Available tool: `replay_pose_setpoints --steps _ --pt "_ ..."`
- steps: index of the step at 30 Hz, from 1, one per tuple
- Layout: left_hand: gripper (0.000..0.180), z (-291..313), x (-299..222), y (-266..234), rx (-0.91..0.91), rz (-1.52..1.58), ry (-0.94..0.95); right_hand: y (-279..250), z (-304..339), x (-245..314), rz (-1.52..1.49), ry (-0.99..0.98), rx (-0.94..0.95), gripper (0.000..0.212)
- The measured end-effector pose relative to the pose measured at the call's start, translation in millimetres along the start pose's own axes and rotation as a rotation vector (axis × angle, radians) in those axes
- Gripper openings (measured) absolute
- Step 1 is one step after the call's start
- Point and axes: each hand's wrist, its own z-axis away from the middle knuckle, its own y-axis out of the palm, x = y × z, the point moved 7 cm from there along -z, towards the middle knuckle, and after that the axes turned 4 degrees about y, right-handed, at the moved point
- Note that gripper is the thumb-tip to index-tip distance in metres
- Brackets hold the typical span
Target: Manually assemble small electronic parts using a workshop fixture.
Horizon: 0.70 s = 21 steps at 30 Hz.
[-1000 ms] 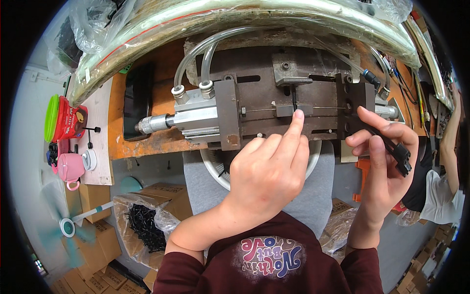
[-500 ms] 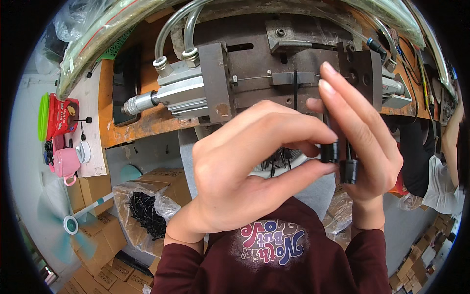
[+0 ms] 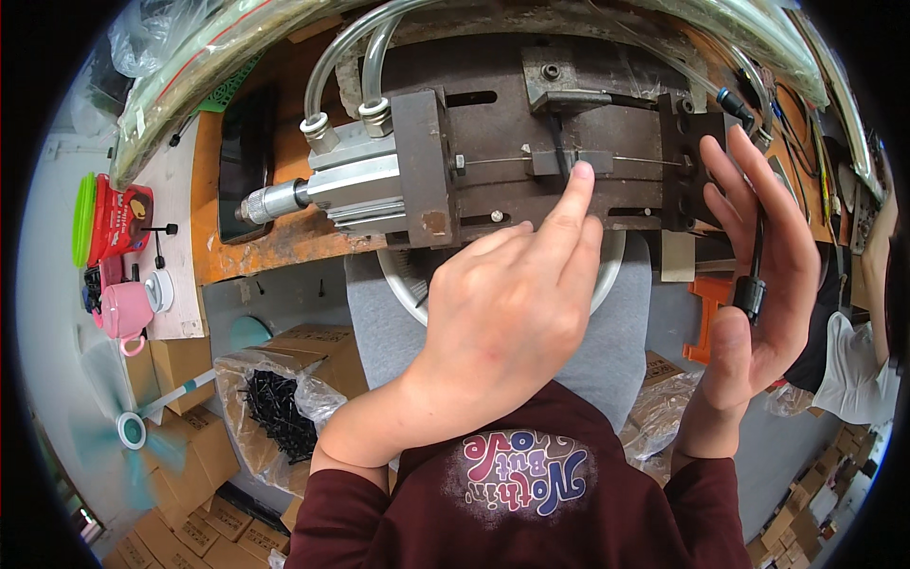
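My left hand [image 3: 517,303] reaches over the press fixture with its index finger stretched out. That fingertip touches or hovers just over a small grey block [image 3: 595,163] in the middle of the fixture; contact is hard to tell. A thin black rod [image 3: 558,135] lies across this block, its near end hidden by the hand. Off to the right, my right hand [image 3: 782,275] is raised with long, loosely curved fingers. It holds a black rod with a cylindrical head [image 3: 751,296] against the fingers, head downward.
A silver pneumatic cylinder [image 3: 355,180] with clear hoses sits left on the fixture. Below is a round white container [image 3: 403,289], partly covered. A bag of black rods [image 3: 275,412] stands at lower left, near a turning fan [image 3: 131,431]. A pink cup [image 3: 125,311] stands on the side table.
My hands have moved apart. The left went from the black parts at my right hand to the fixture block, where a rod now lies further left and tilted. My right hand moved right, keeping one rod.
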Motion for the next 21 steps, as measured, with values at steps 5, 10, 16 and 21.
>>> replay_pose_setpoints --steps 5,10,16,21 --pt "0.024 -0.7 -3.3 -1.9 0.073 -0.048 -0.071 2.2 1.6 -2.7 -0.047 -0.064 0.026 0.050" --pt "0.025 -1.2 -1.6 -1.7 0.073 -0.080 -0.087 1.7 2.4 0.0 -0.057 -0.086 0.057 0.043" --pt "0.027 -4.6 -2.8 -3.9 0.106 -0.102 -0.076 -1.6 3.1 12.8 0.167 -0.103 0.040 0.041" --pt "0.026 -5.2 -1.9 -6.0 0.149 -0.130 -0.076 2.3 -0.8 14.6 0.182 -0.105 0.032 0.034"
